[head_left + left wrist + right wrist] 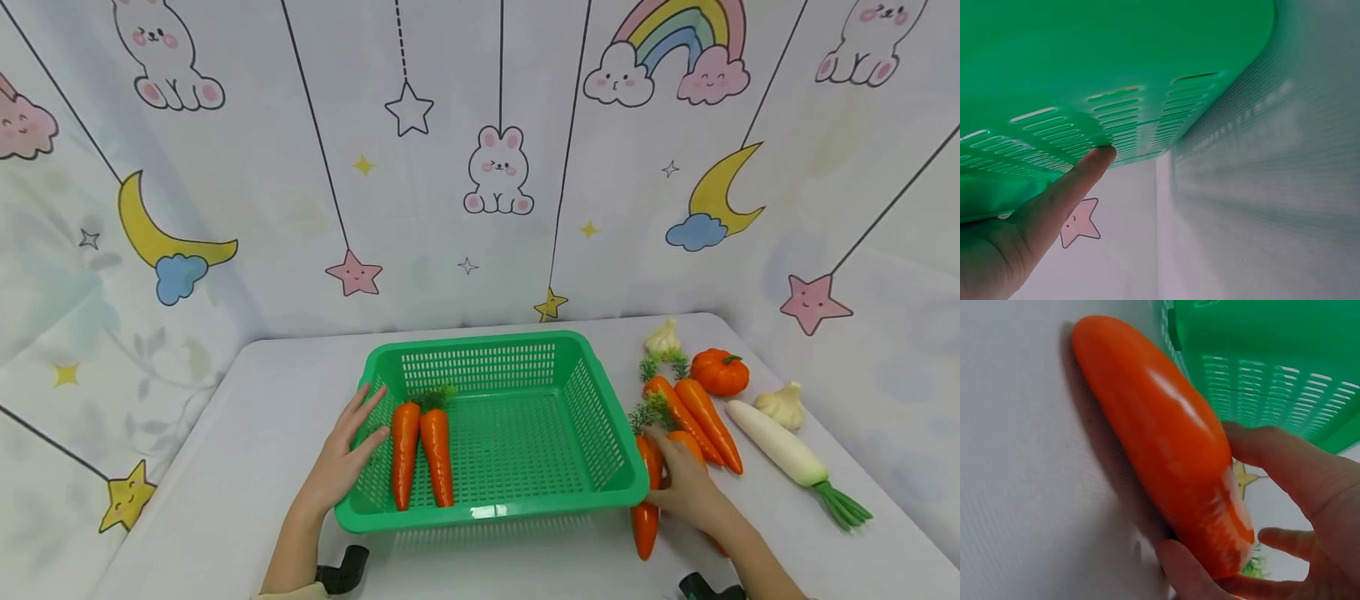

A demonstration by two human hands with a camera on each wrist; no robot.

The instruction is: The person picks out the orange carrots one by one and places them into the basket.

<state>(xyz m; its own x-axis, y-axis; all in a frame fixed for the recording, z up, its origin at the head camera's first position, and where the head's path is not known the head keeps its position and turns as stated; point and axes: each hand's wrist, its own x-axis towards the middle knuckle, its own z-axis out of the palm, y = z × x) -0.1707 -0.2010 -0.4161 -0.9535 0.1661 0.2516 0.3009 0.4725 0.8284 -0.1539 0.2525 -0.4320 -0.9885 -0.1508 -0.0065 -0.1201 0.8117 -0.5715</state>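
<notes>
Orange and glossy, the carrot (645, 532) is lying on the counter (292, 408) just beside the right wall of the green basket (551, 502), and the right hand (692, 490) is grasping it from above, the thumb pressing on the basket side and fingers curling round the opposite side near the leafy end. Doing this well probably means seating the grip closer to the middle, since the tapering end is reaching well beyond the fingers and may be dipping when lifted; the smooth skin is likely calling for a firm, even pinch. A second carrot (690, 445) is lying partly under the same hand, so the fingers should be keeping off it. The basket's raised rim is standing in the way of any leftward path, so lifting above it before moving across would be wise. Meanwhile the left hand (343, 454) is resting at the basket's left side, fingers extended and clasping nothing, which should be helping to steady it. Inside, two carrots (437, 457) are lying near that side. Farther out to the right, another pair of carrots (707, 423), a pumpkin (718, 373), a white radish (776, 443) and two garlic bulbs (782, 406) are sitting on the counter.
</notes>
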